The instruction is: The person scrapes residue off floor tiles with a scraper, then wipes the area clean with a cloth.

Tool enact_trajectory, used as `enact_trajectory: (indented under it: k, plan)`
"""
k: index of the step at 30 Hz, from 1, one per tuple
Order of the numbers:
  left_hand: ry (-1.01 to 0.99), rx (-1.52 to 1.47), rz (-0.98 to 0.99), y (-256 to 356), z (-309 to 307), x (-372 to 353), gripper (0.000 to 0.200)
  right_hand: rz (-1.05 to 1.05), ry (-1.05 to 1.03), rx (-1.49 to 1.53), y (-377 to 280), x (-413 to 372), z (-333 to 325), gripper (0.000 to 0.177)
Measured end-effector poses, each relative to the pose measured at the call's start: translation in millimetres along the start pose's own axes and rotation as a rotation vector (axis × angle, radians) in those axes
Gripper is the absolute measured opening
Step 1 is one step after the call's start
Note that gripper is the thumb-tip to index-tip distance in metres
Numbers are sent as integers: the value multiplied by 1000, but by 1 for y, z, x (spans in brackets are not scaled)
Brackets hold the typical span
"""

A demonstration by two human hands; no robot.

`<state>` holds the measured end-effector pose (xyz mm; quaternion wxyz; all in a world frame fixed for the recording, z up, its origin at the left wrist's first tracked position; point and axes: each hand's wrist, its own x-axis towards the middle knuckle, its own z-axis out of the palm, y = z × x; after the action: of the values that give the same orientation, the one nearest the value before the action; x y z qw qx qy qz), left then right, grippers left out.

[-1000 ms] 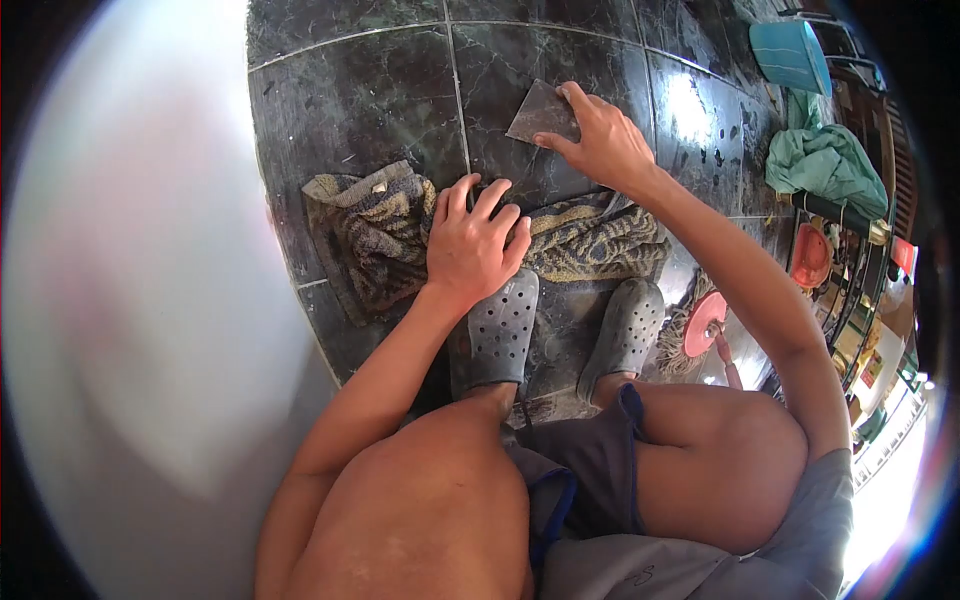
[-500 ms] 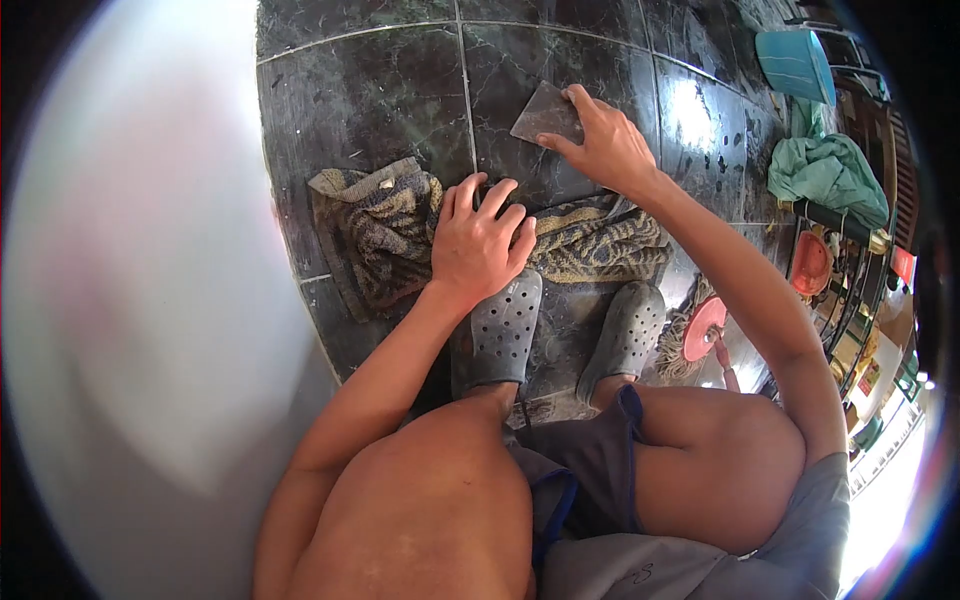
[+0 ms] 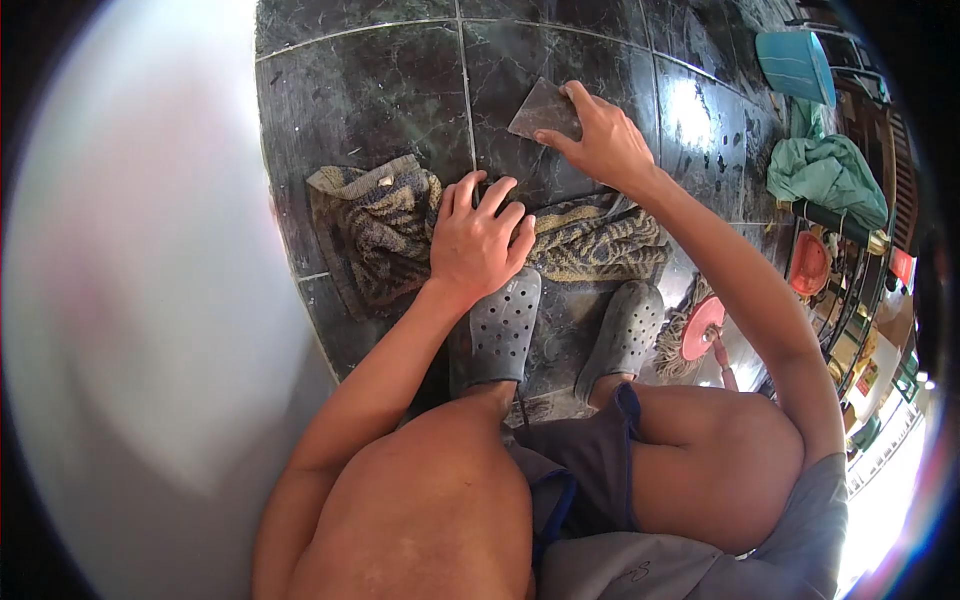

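My left hand rests with its fingers spread over the middle of a crumpled black-and-tan patterned towel, fingertips reaching its far edge. Farther forward and to the right, my right hand grips a thin, flat, dark grey square piece between thumb and fingers. That piece lies against or just above the dark tiled floor; the contact is hard to judge. What it is made of does not show clearly. On the towel's left part sits a small pale bit.
Grey clogs on my feet stand just behind the towel. A white wall borders the left. To the right are a mop with a pink head, a blue bucket, a green plastic bag, an orange basin and a cluttered rack.
The flat square piece in my right hand has shifted very slightly left. My left hand and the towel look almost the same.
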<state>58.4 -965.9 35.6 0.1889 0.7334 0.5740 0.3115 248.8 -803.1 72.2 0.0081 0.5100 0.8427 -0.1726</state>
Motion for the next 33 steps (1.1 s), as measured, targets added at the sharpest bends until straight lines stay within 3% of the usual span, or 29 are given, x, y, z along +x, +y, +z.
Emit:
enact_trajectory:
  k: [5,8,14,33]
  plan:
    - [45,5,12,-2,4,0,24,9,-17,-17,0,-3,-1,72]
    - [41,4,6,-1,4,0,24,148,-115,15,-10,-8,-11,68]
    - [22,2,1,-1,3,0,22,32,-6,8,-5,-3,1,71]
    - [5,2,0,-1,1,0,19,39,3,-19,-4,-8,-1,73]
